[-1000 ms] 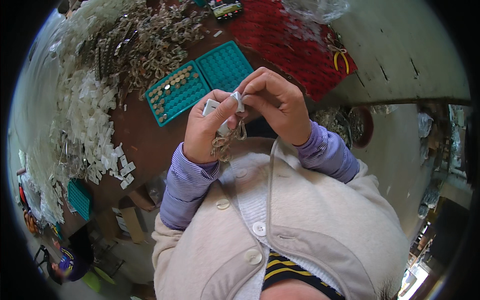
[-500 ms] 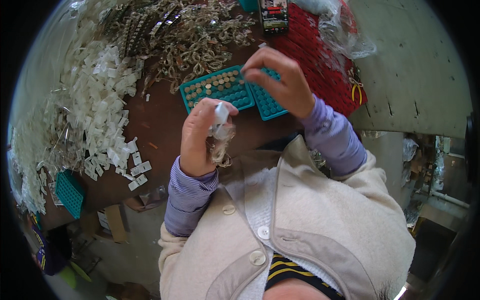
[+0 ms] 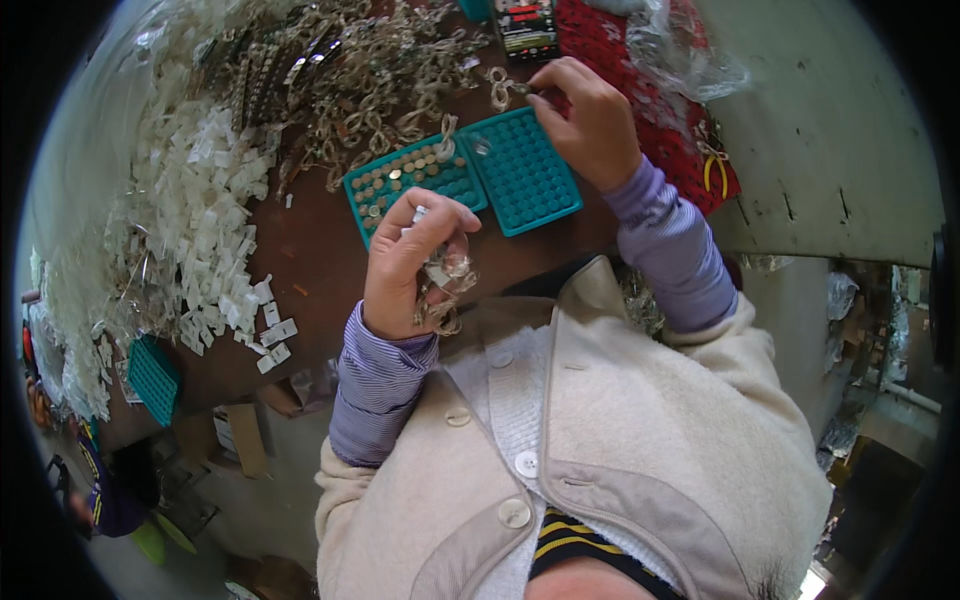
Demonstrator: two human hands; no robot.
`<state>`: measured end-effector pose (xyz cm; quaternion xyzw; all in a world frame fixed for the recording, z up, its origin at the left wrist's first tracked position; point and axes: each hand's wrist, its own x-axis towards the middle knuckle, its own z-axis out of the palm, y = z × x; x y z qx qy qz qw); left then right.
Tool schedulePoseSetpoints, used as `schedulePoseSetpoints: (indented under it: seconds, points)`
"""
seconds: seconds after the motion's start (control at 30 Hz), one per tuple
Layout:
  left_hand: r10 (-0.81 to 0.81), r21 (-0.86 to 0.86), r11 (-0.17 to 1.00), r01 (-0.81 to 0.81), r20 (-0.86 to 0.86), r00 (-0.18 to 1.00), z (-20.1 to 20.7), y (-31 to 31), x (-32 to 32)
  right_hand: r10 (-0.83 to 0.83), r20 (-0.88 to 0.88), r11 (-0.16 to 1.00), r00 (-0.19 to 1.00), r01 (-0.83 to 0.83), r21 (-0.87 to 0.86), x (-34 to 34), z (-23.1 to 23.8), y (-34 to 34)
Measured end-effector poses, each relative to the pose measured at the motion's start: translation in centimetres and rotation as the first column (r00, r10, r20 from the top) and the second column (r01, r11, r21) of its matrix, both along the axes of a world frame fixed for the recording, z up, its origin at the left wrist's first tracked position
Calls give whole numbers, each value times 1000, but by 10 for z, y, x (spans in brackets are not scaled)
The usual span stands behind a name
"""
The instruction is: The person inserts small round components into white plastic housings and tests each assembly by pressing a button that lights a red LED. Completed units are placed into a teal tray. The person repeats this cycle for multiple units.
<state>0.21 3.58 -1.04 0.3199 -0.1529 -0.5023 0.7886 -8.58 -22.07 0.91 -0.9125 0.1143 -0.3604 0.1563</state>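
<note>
My left hand [image 3: 408,262] is closed around a small bunch of clear plastic pieces and thin looped wire [image 3: 440,300]; a small white piece [image 3: 419,214] pokes up between the fingers. Farther off, my right hand [image 3: 592,125] pinches the end of a beige looped wire bundle [image 3: 503,90] over the table. Between the hands lie two teal trays. The left tray [image 3: 358,208] holds several round gold-coloured discs [image 3: 395,174], and a looped wire bundle [image 3: 447,138] lies across its far edge. The right tray [image 3: 530,172] shows rows of round teal cells.
A large heap of white plastic pieces [image 3: 205,200] covers the table's left. Behind the trays sits a pile of looped wire bundles [image 3: 380,80]. A printed box [image 3: 527,28], red cloth [image 3: 590,50], clear bag [image 3: 685,55] and yellow-handled pliers [image 3: 716,175] are at the right.
My right hand has moved away from the trays, up and right, and now has a wire bundle in its fingers. A bundle now shows on the left tray. My left hand stays near the same place.
</note>
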Motion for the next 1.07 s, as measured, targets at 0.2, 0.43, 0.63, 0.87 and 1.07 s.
schedulePoseSetpoints:
  seconds: [0.2,0.43,0.63,0.87,1.07]
  points:
    - [69,244,950,-194,442,894,21,-30,-25,185,107,979,977,-193,72,-56,10,29]
    - [52,241,931,-275,657,752,28,-6,-30,422,91,907,902,-419,-45,-67,28,92]
    - [163,214,906,-366,623,765,27,29,-23,401,253,903,881,-426,54,-42,21,114]
    - [134,201,892,-405,739,660,34,47,-26,532,170,768,829,-557,315,-51,11,103]
    - [49,304,909,-286,603,796,36,45,-37,443,323,730,836,-546,411,-66,-8,94]
